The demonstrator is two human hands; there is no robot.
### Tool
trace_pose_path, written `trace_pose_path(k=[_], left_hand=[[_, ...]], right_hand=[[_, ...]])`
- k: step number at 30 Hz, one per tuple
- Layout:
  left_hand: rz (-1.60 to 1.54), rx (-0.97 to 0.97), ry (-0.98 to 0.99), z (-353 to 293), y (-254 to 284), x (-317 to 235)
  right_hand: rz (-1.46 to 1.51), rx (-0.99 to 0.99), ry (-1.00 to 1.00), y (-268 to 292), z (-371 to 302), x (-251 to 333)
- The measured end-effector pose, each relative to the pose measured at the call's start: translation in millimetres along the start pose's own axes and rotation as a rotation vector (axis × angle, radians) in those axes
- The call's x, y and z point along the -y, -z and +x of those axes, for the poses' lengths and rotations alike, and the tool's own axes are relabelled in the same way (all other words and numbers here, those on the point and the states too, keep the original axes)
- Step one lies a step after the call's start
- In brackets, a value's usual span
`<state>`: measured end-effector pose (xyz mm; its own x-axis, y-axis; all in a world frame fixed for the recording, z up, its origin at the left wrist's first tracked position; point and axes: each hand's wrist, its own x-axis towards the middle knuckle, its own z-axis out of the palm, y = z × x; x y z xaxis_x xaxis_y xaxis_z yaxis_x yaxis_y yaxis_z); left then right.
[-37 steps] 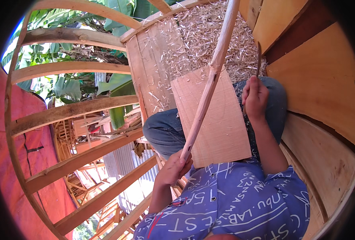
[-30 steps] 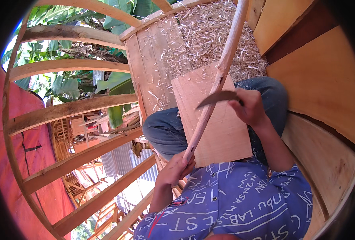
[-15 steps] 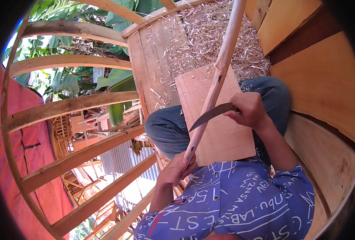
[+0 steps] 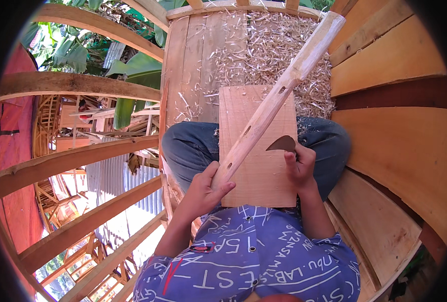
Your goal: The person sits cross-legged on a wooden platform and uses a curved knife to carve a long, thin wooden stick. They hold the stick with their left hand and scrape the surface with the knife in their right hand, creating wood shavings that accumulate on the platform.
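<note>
My left hand (image 4: 203,187) is closed round the near end of a long, pale wooden pole (image 4: 256,126) with several dark slots along it. The pole slants away to the upper right over a flat rectangular board (image 4: 243,189) lying on my lap. In my right hand (image 4: 302,165) is a curved knife (image 4: 283,144), its dark blade pointing left above the board's right side. The blade is apart from the pole. The knife's handle is mostly hidden in the fist.
Curly wood shavings (image 4: 314,98) cover much of the plank floor (image 4: 180,65) ahead. Orange-brown panels (image 4: 394,138) stand on the right. Wooden slats (image 4: 77,163) form an open side on the left, with corrugated metal sheets (image 4: 105,173), a red cloth-like sheet (image 4: 17,146) and banana leaves (image 4: 138,70) beyond.
The knife has come off the pole and drawn back lower on the right. The pole has turned, its far end swinging right, and several slots now show. The view has shifted too.
</note>
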<state>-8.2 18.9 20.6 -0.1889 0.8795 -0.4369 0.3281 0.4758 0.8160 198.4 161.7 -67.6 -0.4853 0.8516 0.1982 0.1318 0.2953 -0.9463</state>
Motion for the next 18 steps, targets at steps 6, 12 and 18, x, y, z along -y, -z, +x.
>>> trace_pose_path(k=[6,12,18], left_hand=[[-0.191,0.109,0.046,-4,-3,-4],[-0.522,0.319,0.078,-7,-5,4],[-0.502,0.377,0.048,-10,-2,9]], right_hand=[[-0.111,0.042,-0.004,17,11,12],[-0.239,0.095,-0.025,25,15,34],[-0.311,-0.152,-0.096,45,31,40]])
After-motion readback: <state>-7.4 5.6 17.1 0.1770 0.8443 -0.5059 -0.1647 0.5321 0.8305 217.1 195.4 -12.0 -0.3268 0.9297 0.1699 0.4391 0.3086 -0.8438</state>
